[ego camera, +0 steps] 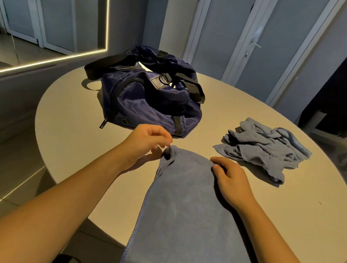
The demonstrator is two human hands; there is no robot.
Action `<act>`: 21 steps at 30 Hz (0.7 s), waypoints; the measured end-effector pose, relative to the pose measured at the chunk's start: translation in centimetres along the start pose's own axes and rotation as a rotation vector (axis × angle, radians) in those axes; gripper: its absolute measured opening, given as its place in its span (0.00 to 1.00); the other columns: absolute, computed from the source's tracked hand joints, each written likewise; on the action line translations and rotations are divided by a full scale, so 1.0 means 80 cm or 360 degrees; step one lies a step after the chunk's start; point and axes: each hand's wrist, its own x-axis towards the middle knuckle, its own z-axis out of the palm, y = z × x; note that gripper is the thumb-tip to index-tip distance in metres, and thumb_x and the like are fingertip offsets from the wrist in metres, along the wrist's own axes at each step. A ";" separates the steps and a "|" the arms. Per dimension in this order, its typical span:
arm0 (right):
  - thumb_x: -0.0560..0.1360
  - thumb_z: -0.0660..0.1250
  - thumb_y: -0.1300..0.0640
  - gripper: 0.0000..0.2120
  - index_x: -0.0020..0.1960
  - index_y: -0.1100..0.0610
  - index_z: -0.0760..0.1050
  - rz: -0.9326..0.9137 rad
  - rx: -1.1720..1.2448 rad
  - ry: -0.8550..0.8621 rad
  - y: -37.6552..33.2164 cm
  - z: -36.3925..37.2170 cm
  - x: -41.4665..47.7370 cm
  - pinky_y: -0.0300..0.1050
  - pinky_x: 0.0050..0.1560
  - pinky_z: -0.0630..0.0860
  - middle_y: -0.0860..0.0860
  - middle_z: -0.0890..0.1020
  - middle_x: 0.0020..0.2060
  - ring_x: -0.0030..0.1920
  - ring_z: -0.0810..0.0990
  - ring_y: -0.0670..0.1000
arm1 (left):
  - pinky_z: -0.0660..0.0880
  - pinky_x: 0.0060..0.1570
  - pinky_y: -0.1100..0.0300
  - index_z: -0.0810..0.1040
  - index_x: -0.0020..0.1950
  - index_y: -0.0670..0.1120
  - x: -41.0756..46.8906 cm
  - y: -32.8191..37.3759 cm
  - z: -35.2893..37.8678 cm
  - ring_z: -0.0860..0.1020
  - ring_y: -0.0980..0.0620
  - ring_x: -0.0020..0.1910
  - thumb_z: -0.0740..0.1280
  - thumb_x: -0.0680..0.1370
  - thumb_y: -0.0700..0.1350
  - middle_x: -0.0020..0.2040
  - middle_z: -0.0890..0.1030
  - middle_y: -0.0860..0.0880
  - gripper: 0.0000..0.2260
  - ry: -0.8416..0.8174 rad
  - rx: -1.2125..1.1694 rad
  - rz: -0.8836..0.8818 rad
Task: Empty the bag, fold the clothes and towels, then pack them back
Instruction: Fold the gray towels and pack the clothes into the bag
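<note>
At 9 o'clock from you, a mirror point(40, 14) edged with a lit strip leaned along the wall, off the table point(67, 139). On the round table, the bag point(145, 103) sat at 11 o'clock, dark blue and slumped, its top gaping and a black strap point(109, 61) trailing off toward 10 o'clock. Its near side was just beyond your left hand point(144, 143).

Your left hand was at about 12 o'clock from the table's near edge. Its fingers were curled, and thumb and forefinger pinched the far left corner of the towel point(188, 210), lifting that corner into a small fold. The towel itself, grey-blue, lay flat from the centre of the table back to 6 o'clock, where it hung over the near edge toward you.

Your right hand point(233, 181) rested palm down on the towel's far right corner, at 1 o'clock from the left hand. Its fingers were bent over the far edge, with the thumb tucked against the cloth in what looked like a pinch.

At 2 o'clock on the table lay a heap point(263, 147) of crumpled blue cloth, unfolded, apart from both the towel and the bag. Pale doors point(258, 32) stood behind the table at 1 o'clock.
</note>
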 end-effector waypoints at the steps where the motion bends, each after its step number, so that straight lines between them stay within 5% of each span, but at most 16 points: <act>1: 0.85 0.59 0.57 0.15 0.68 0.54 0.78 0.0006 0.0010 0.0003 0.000 0.000 0.000 0.40 0.60 0.65 0.50 0.79 0.66 0.65 0.75 0.50 | 0.80 0.45 0.56 0.84 0.47 0.42 -0.001 -0.002 0.002 0.79 0.53 0.38 0.68 0.79 0.32 0.40 0.83 0.47 0.08 0.0000 0.0037 0.0024; 6: 0.84 0.60 0.57 0.15 0.68 0.54 0.77 0.0008 0.0033 0.0012 0.004 0.001 0.001 0.40 0.62 0.66 0.50 0.79 0.67 0.66 0.75 0.50 | 0.81 0.48 0.62 0.83 0.61 0.42 -0.004 -0.011 0.013 0.83 0.48 0.52 0.63 0.81 0.30 0.52 0.84 0.45 0.15 -0.0082 0.0332 0.0064; 11: 0.84 0.60 0.57 0.15 0.68 0.54 0.78 0.0007 0.0043 0.0023 0.005 0.001 0.002 0.40 0.62 0.66 0.49 0.79 0.67 0.66 0.75 0.50 | 0.83 0.50 0.56 0.85 0.52 0.41 0.000 -0.013 0.010 0.84 0.45 0.49 0.70 0.79 0.34 0.47 0.85 0.44 0.05 -0.0036 0.0291 0.0181; 16: 0.84 0.62 0.57 0.14 0.67 0.54 0.79 0.0010 0.0068 0.0021 0.005 0.001 0.001 0.40 0.61 0.67 0.49 0.80 0.65 0.64 0.76 0.50 | 0.84 0.45 0.49 0.85 0.47 0.42 0.006 -0.016 0.003 0.83 0.39 0.44 0.72 0.76 0.33 0.42 0.85 0.42 0.05 0.0347 0.0398 0.0215; 21: 0.82 0.66 0.57 0.13 0.65 0.55 0.80 0.0037 0.0119 0.0048 0.005 0.001 0.002 0.42 0.63 0.70 0.50 0.81 0.63 0.62 0.78 0.50 | 0.82 0.51 0.48 0.86 0.47 0.48 0.020 -0.030 -0.012 0.83 0.48 0.44 0.71 0.78 0.38 0.42 0.85 0.50 0.06 0.0743 0.0791 0.0214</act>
